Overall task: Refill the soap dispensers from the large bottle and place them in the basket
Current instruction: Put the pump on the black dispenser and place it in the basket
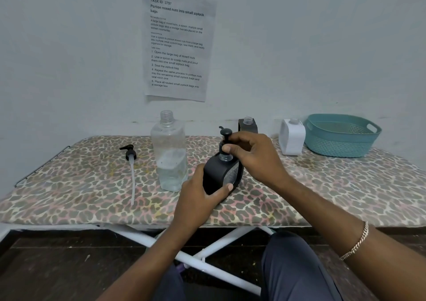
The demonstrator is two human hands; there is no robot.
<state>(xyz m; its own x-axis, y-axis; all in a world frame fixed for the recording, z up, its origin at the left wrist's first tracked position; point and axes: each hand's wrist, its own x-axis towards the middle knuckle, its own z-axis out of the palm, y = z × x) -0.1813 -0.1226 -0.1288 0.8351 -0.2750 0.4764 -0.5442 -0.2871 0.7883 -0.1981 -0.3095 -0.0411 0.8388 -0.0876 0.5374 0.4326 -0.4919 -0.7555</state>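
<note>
My left hand (198, 196) grips the black dispenser (217, 177) on the table (69, 185), and my right hand (253, 158) pinches its pump (224, 136). The big bottle (169, 153) stands just beside it; 1 white dispenser (291, 138) stands beside the basket (341, 139).

The wall sheet (177, 45) reads "TASK ID 3797, Portion mixed nuts into small ziplock bags".

We wear a thin, pale gold chain bracelet (356, 243) on the right forearm, well up from the right hand (253, 158). The left hand (196, 199) and both forearms are bare. Our trousers (295, 266) are dark blue-grey, smooth cloth.
</note>
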